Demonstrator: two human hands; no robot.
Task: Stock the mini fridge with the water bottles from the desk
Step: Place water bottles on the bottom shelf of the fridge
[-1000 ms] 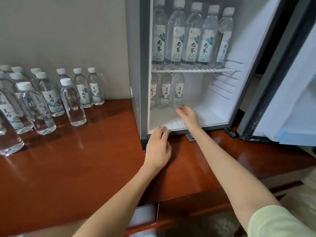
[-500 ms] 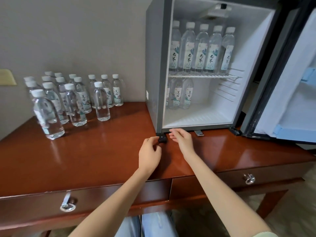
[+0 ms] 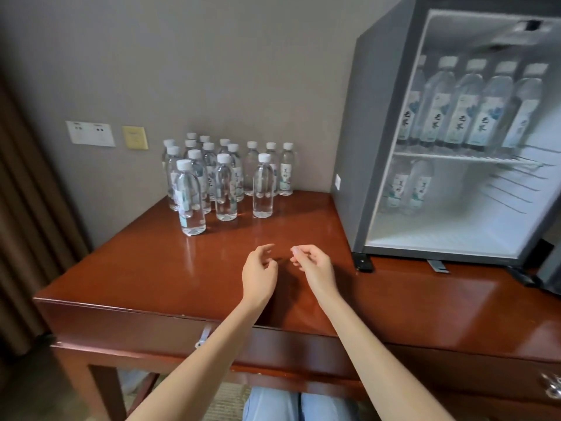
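Note:
Several clear water bottles point(image 3: 224, 177) with white caps stand in a cluster at the back of the wooden desk point(image 3: 151, 268), against the wall. The grey mini fridge point(image 3: 358, 147) stands open at the right, with a row of bottles on its wire shelf point(image 3: 455, 156) and two more bottles point(image 3: 408, 186) at the back of the bottom compartment. My left hand point(image 3: 259, 273) and my right hand point(image 3: 312, 265) hover side by side over the middle of the desk, fingers loosely curled, holding nothing. Both are well short of the bottle cluster and left of the fridge.
Wall sockets point(image 3: 90, 133) and a yellow plate point(image 3: 135, 137) sit on the wall left of the bottles. A brown curtain point(image 3: 24, 238) hangs at far left. Desk drawers with metal handles point(image 3: 202, 337) face me. The fridge door's lower edge point(image 3: 546, 268) shows at far right.
Both hands have pulled back from the fridge's bottom compartment and front edge to the middle of the desk. The view has swung left and drawn back, showing the whole bottle cluster.

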